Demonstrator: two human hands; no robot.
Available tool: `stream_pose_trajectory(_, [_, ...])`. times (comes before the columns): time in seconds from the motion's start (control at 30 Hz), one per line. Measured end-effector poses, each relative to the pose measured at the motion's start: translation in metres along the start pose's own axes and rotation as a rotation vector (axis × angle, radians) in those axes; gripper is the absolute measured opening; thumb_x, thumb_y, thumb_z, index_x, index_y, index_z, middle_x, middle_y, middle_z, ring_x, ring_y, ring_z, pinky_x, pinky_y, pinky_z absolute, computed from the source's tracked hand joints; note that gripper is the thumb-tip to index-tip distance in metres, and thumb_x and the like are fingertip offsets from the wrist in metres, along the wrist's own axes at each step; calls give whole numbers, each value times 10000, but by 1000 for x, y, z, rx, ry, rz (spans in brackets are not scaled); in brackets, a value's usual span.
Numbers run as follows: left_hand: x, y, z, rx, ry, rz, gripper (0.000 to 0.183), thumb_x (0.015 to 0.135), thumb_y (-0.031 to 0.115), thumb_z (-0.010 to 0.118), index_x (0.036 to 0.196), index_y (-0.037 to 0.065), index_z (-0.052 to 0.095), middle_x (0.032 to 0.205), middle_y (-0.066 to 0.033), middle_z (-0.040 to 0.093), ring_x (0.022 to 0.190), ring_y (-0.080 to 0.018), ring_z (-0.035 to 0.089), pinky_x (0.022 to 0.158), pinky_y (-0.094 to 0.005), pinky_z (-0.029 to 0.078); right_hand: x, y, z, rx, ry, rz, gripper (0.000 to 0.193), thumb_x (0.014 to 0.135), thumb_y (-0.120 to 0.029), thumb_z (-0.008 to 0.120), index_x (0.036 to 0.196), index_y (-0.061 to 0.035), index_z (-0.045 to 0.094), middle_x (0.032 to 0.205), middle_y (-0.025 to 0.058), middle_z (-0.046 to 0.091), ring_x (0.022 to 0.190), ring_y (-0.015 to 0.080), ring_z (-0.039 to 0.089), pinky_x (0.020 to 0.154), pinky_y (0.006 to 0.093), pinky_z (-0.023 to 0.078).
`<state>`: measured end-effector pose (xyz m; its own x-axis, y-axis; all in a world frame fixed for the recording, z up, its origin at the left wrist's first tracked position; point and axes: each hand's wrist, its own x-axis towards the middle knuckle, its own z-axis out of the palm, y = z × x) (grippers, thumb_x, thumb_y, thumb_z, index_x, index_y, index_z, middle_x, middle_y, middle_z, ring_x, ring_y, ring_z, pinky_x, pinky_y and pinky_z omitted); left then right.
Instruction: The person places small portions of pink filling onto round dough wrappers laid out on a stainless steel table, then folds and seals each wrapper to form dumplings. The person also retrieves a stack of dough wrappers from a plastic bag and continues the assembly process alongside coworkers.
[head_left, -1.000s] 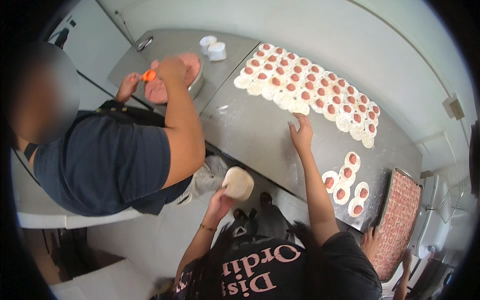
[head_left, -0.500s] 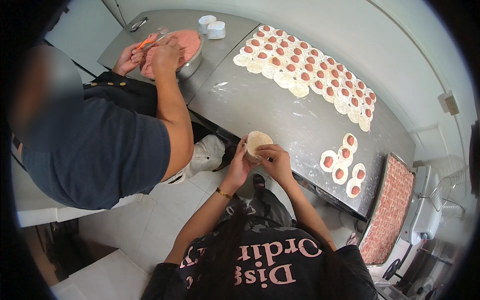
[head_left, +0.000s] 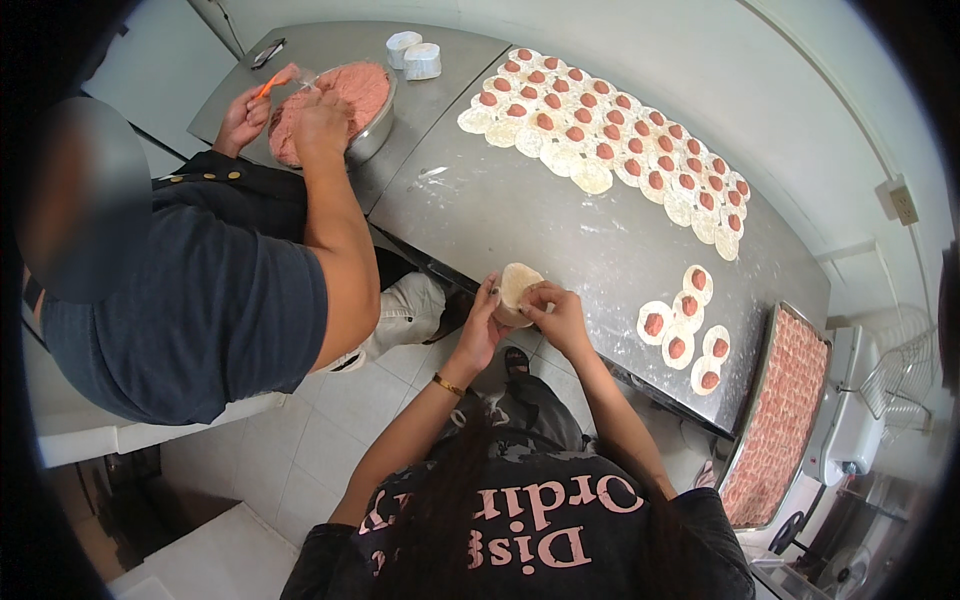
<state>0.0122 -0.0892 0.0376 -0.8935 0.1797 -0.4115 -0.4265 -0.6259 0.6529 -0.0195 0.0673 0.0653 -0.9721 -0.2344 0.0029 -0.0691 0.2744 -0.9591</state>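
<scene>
Near the table's front edge, my left hand (head_left: 482, 328) is wrapped round a stack of round dough wrappers (head_left: 517, 284). The fingers of my right hand (head_left: 558, 318) pinch at the stack's right edge; how many wrappers they grip is hidden. Just to the right lie several flat dough rounds (head_left: 688, 306), each topped with a lump of pink meat filling (head_left: 676, 347). Farther back, rows of overlapping wrappers (head_left: 592, 177) cover the table, most of them bearing a lump of filling.
At the left, a person (head_left: 190, 290) works over a metal bowl (head_left: 372, 137) of pink filling, holding an orange-handled tool (head_left: 268, 88). Two wrapper stacks (head_left: 422, 62) stand behind the bowl. A tray (head_left: 775, 430) packed with filled pieces sits at the table's right end, beside a white machine (head_left: 850, 400).
My right fingers have shifted slightly along the stack's edge, while my left hand keeps its hold. The other person's hands have moved a little over the bowl. The view has shifted slightly.
</scene>
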Motion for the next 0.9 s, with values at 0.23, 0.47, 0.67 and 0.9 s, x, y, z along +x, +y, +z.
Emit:
stream_pose_trajectory(0.23, [3,1,-2,247,96,-24,608,879,142,468,1431,144,214,1353,-56,410,1197,-193,471,958,-355,435,27,38,-32,855,169,440,234,905,-165,422,1039,-10,535,1095,131,604,965,229,609,779,349,499])
stream_pose_trajectory(0.47, [-12,5,-21,74,100,-39,558,850,132,476,1383,131,308,1322,-62,446,1175,-182,470,934,-346,425,129,73,-133,1005,537,292,327,916,-142,398,1173,47,472,1172,202,572,1071,294,579,918,412,471])
stream_pose_trajectory(0.67, [-26,-1,-36,36,83,-14,488,866,161,485,1335,98,366,1307,-64,463,1167,-197,477,946,-376,413,134,105,-134,-583,536,129,347,882,-161,497,1213,-61,532,1299,163,493,1198,341,469,1017,458,353])
stream_pose_trajectory(0.9, [-36,2,-45,-179,-4,-50,434,918,371,486,1256,100,467,1231,-64,538,1128,-196,515,889,-333,456,129,119,-120,-758,461,63,335,874,-163,513,1199,-116,573,1347,112,466,1281,306,394,1066,508,269])
